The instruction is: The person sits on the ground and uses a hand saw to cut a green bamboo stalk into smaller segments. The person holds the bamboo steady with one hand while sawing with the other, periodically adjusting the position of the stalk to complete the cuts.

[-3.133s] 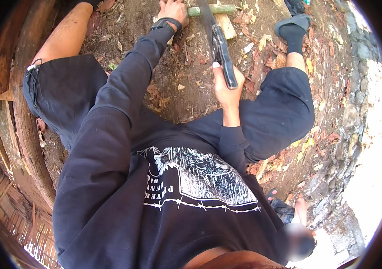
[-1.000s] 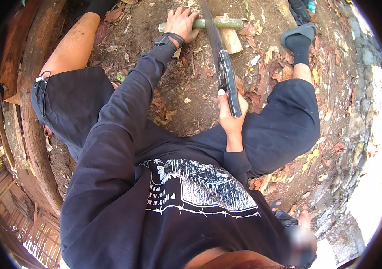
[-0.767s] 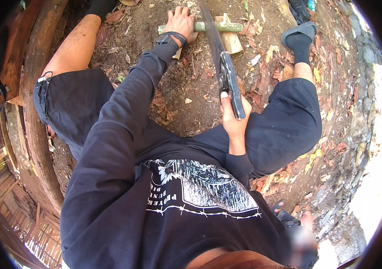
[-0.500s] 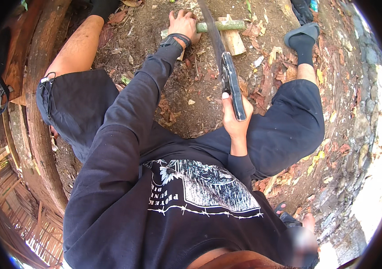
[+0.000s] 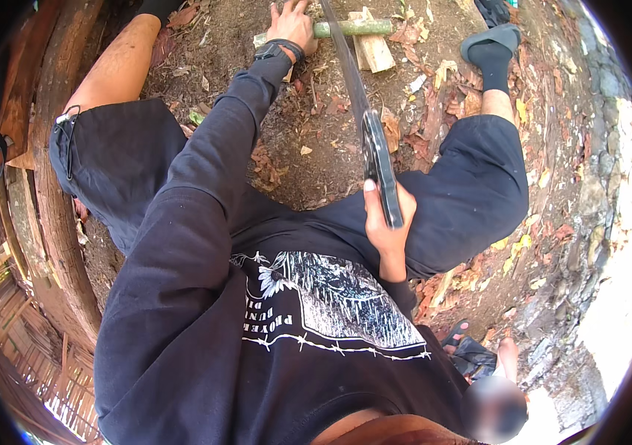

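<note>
My right hand [image 5: 388,222] grips the dark handle of a hand saw [image 5: 379,159], thumb along its side. The long, narrow blade runs away from me and crosses a green stick [image 5: 368,27]; its far end goes out of view at the top. Just left of the blade, my left hand [image 5: 293,28] presses the stick down, its fingers partly cut off by the picture's edge. The stick lies crosswise over a pale split wood block [image 5: 373,52] on its right side. More pale wood shows under my left wrist.
Brown soil [image 5: 308,167] with dry leaves and wood chips lies between my spread legs. Logs [image 5: 64,222] and a slatted bamboo structure [image 5: 41,371] stand at left. A stone edge [image 5: 597,185] runs along the right. Another person's foot [image 5: 507,356] shows at lower right.
My right hand has drawn the saw back toward my body, and the blade still crosses the stick. My left hand stays on the stick. The whole view has shifted slightly.
</note>
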`<state>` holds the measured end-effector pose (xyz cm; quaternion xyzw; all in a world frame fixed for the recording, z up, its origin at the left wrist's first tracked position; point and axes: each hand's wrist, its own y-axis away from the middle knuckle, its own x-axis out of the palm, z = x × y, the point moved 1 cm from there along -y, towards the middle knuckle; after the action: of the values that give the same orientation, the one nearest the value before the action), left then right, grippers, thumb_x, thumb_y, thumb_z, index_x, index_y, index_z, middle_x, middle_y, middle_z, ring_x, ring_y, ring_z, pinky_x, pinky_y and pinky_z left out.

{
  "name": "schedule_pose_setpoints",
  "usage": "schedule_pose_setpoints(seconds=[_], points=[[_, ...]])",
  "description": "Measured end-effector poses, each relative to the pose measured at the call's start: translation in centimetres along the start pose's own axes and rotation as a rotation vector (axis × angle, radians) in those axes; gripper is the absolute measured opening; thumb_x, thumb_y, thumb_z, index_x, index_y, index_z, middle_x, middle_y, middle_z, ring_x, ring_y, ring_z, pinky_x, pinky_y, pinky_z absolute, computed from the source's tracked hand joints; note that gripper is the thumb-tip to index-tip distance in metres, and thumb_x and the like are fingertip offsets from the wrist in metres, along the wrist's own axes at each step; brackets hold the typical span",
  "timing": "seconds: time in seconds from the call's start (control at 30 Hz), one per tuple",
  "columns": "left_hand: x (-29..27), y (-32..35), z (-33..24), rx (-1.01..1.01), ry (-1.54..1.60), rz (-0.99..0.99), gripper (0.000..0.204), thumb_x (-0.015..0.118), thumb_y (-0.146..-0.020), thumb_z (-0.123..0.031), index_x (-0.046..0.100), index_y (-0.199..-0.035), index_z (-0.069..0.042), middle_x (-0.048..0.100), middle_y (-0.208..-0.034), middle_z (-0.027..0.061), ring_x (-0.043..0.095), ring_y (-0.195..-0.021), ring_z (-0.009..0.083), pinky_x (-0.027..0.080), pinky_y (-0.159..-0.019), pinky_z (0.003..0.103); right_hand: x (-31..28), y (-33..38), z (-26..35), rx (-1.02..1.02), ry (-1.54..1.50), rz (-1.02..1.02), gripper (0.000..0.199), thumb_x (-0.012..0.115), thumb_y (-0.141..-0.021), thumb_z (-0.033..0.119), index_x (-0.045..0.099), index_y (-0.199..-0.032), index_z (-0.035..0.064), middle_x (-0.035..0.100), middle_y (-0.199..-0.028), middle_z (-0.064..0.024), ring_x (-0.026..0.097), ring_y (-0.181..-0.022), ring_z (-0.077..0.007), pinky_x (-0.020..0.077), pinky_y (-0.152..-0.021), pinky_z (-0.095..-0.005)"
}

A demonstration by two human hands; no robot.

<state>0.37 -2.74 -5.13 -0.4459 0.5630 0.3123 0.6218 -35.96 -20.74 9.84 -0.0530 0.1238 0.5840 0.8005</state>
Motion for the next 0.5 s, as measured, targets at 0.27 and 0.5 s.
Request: schedule_pose_setpoints(seconds=[0.27,0.5], points=[[-2.8,-0.3,-1.7,-0.167,-0.089,0.190,0.045,0.076,-0.082,-0.030,0.083,-0.123,-0.015,0.045,-0.169,0.0099,0.038,-0.156,0.0392,0.024,-0.128,0.075,4.3,-6.7,-1.8,-0.055,0.026,0.008,0.014,0.077,-0.098,0.010,0.076,-0.103,-0.0031,0.062,-0.067,-0.0005,0.056,-0.062,-0.0065,0.0473,-0.059,-0.0296],[-2.1,-0.2,0.5,-0.062,0.172,0.136,0.036,0.077,-0.073,-0.028,0.083,-0.103,-0.008,0.051,-0.164,0.0141,0.030,-0.161,0.0396,0.022,-0.125,0.079,3.9,-4.7,-0.9,-0.039,-0.011,0.000,0.011,0.075,-0.099,0.007,0.075,-0.099,-0.0038,0.058,-0.065,0.0001,0.052,-0.060,-0.0054,0.0434,-0.056,-0.0283]])
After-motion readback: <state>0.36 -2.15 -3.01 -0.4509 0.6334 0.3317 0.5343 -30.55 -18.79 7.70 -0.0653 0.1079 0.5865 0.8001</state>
